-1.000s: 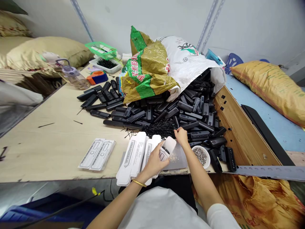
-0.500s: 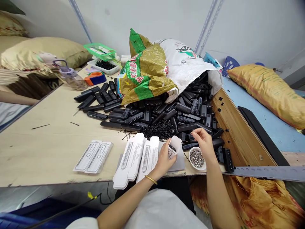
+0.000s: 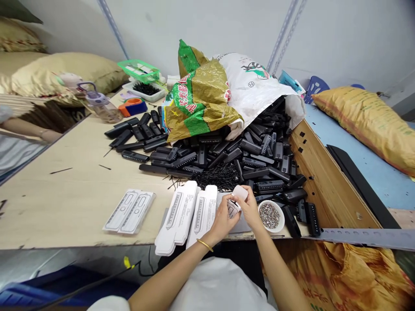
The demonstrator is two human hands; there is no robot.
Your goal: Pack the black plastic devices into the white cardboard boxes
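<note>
Fingers point(image 3: 249, 195) of the right hand point(image 3: 252, 211), earlier beyond the round bowl point(image 3: 281, 220) of shiny metal pieces point(image 3: 269, 215), now pinch the smooth white carton point(image 3: 240, 192) held by the left hand point(image 3: 223, 221).

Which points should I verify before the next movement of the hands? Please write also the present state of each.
1. Left hand grips the white box: ok.
2. Right hand is at the flap: ok.
3. Flap is folded shut: not ok, it stands up.
4. Box contents are complete: cannot tell, the hands and box hide them.
5. Bowl of metal pieces stands upright: ok.
</note>
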